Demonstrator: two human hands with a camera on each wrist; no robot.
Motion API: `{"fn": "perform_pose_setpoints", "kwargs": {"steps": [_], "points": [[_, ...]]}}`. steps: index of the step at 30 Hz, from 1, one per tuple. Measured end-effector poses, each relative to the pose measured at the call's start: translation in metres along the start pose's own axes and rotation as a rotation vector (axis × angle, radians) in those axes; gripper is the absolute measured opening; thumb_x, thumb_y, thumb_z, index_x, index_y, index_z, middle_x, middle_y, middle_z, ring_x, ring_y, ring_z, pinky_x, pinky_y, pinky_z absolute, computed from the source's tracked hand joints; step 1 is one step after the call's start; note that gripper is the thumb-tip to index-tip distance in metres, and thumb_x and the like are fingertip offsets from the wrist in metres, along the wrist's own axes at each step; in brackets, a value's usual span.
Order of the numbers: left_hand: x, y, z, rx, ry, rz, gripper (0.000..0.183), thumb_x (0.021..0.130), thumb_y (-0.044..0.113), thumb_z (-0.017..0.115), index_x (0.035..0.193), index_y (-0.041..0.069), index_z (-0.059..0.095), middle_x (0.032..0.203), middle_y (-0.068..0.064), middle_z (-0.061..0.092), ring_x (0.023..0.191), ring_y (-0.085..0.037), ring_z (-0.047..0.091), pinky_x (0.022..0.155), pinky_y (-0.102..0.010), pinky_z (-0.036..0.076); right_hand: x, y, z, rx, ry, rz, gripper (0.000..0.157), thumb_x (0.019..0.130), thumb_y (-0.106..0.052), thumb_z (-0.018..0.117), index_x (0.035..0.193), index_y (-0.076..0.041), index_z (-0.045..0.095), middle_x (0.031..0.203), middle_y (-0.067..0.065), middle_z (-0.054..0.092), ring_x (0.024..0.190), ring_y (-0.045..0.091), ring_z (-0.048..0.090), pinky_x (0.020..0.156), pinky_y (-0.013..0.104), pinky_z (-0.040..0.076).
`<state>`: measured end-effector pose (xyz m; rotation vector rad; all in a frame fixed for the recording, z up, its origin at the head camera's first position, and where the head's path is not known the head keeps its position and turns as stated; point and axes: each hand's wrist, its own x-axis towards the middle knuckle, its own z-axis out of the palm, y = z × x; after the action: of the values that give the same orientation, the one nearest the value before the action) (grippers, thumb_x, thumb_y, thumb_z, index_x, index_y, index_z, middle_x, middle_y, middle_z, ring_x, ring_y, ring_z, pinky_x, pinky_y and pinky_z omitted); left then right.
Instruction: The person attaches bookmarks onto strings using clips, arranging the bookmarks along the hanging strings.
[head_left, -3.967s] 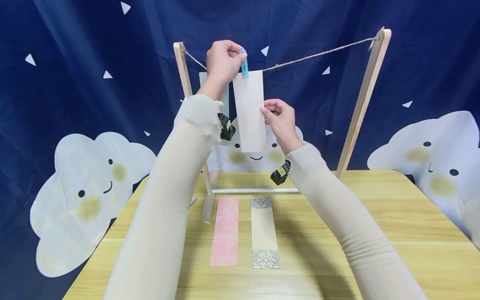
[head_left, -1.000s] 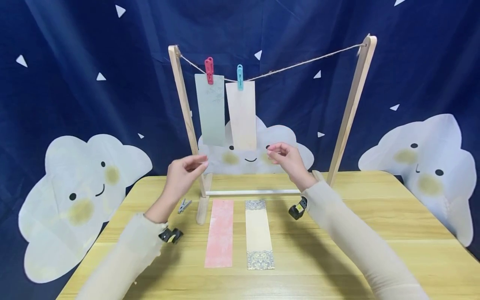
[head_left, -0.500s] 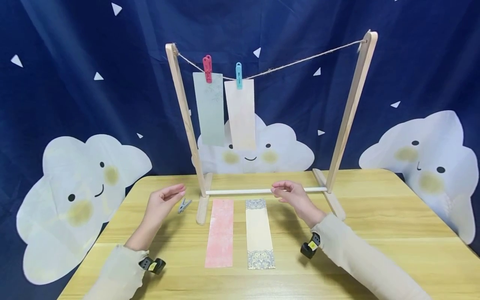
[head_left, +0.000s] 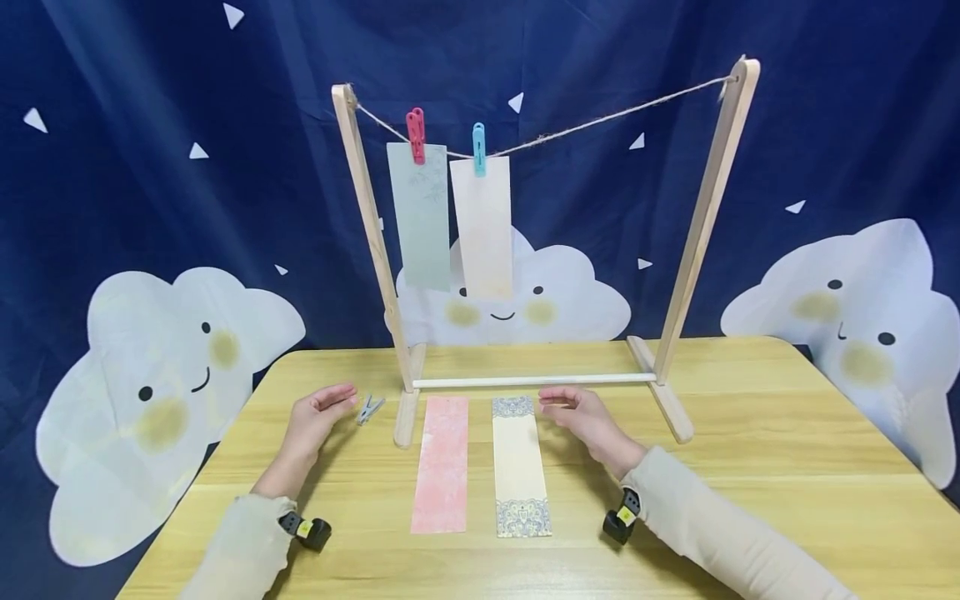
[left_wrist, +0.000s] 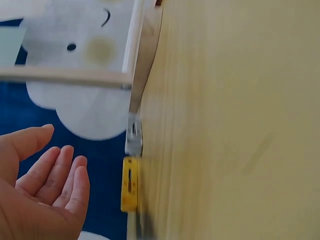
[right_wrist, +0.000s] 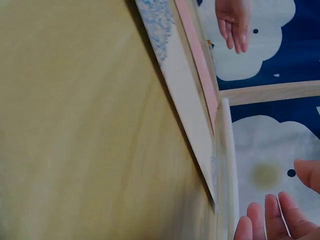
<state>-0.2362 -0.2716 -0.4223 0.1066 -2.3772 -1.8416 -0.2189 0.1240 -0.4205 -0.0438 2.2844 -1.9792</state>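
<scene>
Strip of cream paper with blue lace-patterned ends (head_left: pixel 520 458) is lying flat on the pale wooden table (head_left: pixel 780 475), far end just beside the right hand (head_left: pixel 591 421). Small grey clothespin (head_left: pixel 369 410) is resting just beyond the left hand's (head_left: pixel 309 423) fingertips, yellow clothespin (left_wrist: pixel 129 185) beside it. Both hands are holding nothing, thumbs standing apart from relaxed fingers.

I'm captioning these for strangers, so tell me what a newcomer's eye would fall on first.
Probably the pale green card and whitish card, hung side by side on the string by a red clothespin and a blue clothespin. Behind, smiling white clouds stand out against the dark blue backdrop. Below, a pink card and a patterned card lie on the table, between the left hand and the right hand.
</scene>
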Motion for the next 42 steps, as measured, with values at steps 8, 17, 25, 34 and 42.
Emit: {"fn": "perform_pose_setpoints", "kwargs": {"steps": [8, 17, 25, 34, 42], "points": [[0.025, -0.016, -0.021, -0.109, -0.035, -0.091, 0.052, 0.089, 0.013, 0.065, 0.131, -0.011, 0.046, 0.086, 0.024, 0.065, 0.082, 0.006, 0.062, 0.076, -0.017, 0.05, -0.004, 0.007, 0.007, -0.034, -0.028, 0.037, 0.037, 0.085, -0.007, 0.066, 0.116, 0.009, 0.057, 0.107, 0.014, 0.066, 0.085, 0.013, 0.061, 0.08, 0.033, 0.049], [0.044, -0.03, -0.029, -0.131, -0.015, -0.198, 0.055, 0.09, 0.009, 0.064, 0.135, -0.011, 0.041, 0.081, 0.023, 0.062, 0.077, 0.009, 0.059, 0.073, -0.014, 0.049, -0.008, 0.017, 0.014, -0.179, -0.021, 0.025, 0.047, 0.074, -0.007, 0.078, 0.115, 0.004, 0.059, 0.115, 0.014, 0.062, 0.1, 0.024, 0.057, 0.083, 0.031, 0.047], [0.045, -0.035, -0.024, 0.068, -0.078, -0.16, 0.053, 0.089, 0.008, 0.064, 0.133, -0.011, 0.044, 0.125, -0.02, 0.058, 0.08, 0.011, 0.055, 0.074, -0.009, 0.046, -0.013, 0.027, 0.023, -0.225, 0.002, -0.014, 0.063, 0.067, 0.0, 0.081, 0.122, 0.01, 0.053, 0.109, 0.017, 0.057, 0.094, 0.025, 0.05, 0.08, 0.031, 0.043], [0.047, -0.043, -0.016, 0.121, 0.0, -0.107, 0.046, 0.084, 0.001, 0.067, 0.125, -0.013, 0.052, 0.119, -0.022, 0.061, 0.079, 0.009, 0.053, 0.071, -0.008, 0.046, -0.015, 0.03, 0.026, -0.471, -0.012, -0.096, 0.077, 0.062, -0.016, 0.088, 0.125, 0.011, 0.052, 0.127, 0.024, 0.044, 0.113, 0.035, 0.048, 0.1, 0.047, 0.039], [0.049, -0.045, -0.014, 0.215, -0.018, -0.06, 0.045, 0.081, -0.001, 0.07, 0.122, -0.013, 0.054, 0.12, -0.026, 0.059, 0.093, -0.007, 0.054, 0.072, -0.006, 0.04, -0.013, 0.033, 0.033, -0.545, -0.002, -0.116, 0.079, 0.057, -0.025, 0.09, 0.125, 0.001, 0.057, 0.13, 0.019, 0.045, 0.119, 0.036, 0.037, 0.1, 0.051, 0.033]]}}
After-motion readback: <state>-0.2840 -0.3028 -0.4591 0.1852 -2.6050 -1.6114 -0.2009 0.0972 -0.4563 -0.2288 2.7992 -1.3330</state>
